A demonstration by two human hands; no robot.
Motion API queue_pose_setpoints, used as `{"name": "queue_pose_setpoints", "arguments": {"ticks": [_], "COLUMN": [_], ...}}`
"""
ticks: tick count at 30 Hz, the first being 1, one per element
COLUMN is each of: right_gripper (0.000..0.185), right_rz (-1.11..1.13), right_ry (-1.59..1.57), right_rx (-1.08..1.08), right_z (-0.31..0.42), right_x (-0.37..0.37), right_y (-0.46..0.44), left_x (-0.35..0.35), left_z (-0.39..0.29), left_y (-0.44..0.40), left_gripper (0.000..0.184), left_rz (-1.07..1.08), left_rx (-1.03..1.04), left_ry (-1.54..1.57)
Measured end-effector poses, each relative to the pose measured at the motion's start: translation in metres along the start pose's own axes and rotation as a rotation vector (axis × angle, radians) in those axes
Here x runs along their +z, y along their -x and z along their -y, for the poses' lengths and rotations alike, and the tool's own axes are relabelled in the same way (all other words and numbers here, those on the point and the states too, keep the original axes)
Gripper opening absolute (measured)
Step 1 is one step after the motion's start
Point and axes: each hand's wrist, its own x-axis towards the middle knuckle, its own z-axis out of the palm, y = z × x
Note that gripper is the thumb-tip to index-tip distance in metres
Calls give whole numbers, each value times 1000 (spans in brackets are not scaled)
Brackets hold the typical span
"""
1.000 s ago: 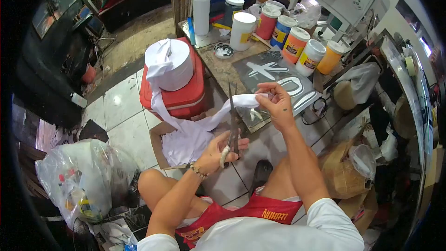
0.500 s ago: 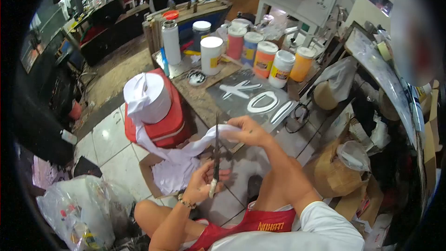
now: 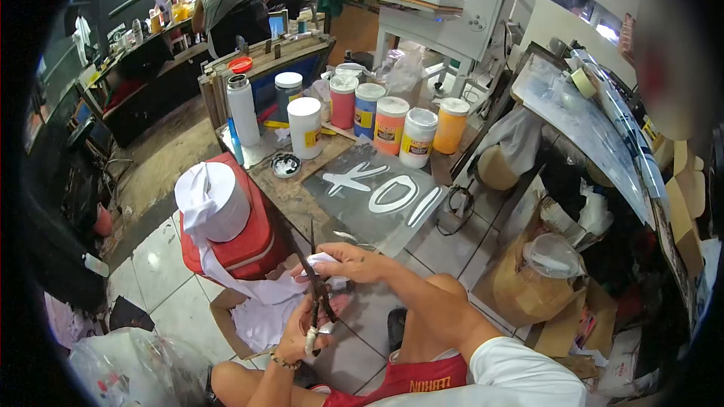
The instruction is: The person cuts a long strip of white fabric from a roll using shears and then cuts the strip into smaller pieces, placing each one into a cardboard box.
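Observation:
My left hand point(image 3: 296, 332) is wrapped round the handles of dark scissors point(image 3: 314, 294), whose light-wrapped loop shows at the bottom and whose blades point up. My right hand point(image 3: 353, 262) pinches the end of a white cloth strip point(image 3: 234, 280) right beside the blades. From there the strip runs left over a cardboard box point(image 3: 224, 322) holding white cloth pieces, then up to a large white roll point(image 3: 226, 207). The roll sits on a red cooler point(image 3: 260, 237). Whether the blades touch the cloth is hard to tell.
Paint jars point(image 3: 392, 124), a white bottle point(image 3: 242, 109) and a dark sheet with white lettering point(image 3: 347, 207) are on a low board. Plastic bags point(image 3: 139, 369) lie at lower left, a brown paper bag point(image 3: 520, 279) at right. Another person point(image 3: 230, 11) bends over a far bench.
The view has shifted, bringing the far person more fully into sight. My right hand has come closer to my left hand and the scissors, and the cloth between them is shorter and bunched.

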Motion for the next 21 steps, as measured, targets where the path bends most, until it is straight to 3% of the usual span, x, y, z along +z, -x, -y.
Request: {"name": "queue_pose_setpoints", "arguments": {"ticks": [2,4,7,8,10,12,14,16,19,21], "right_gripper": [41,39,40,40,41,41,40,40,40,39], "right_rz": [19,-27,-152,-152,-82,-97,-88,-114,-139,-123], "right_ry": [170,201,171,174,418,295,277,292,276,257], "right_rx": [24,68,-66,-68,177,-10,58,44,25,38], "right_z": [1,8,-3,-6,-15,-19,-20,-13,-24,-29], "right_x": [-4,-5,-15,-17,-18,6,1,-6,-12,-15], "right_y": [-2,0,-2,-3,-5,-8,-11,-11,-12,-14], "left_x": [-5,-8,-5,-4,0,-12,-18,-17,-11,-10], "left_z": [5,7,-1,-1,0,16,19,7,-2,1], "left_y": [1,2,4,3,3,-1,-1,1,0,0], "left_gripper": [93,80,70,70,73,74,76,80,81,80], "left_rz": [13,-54,-2,0,-39,-47,-56,-28,-49,-69], "left_rx": [44,-186,-148,-145,-81,-2,74,-135,-204,-142], "left_ry": [16,137,-21,-22,14,14,12,25,14,17]}}
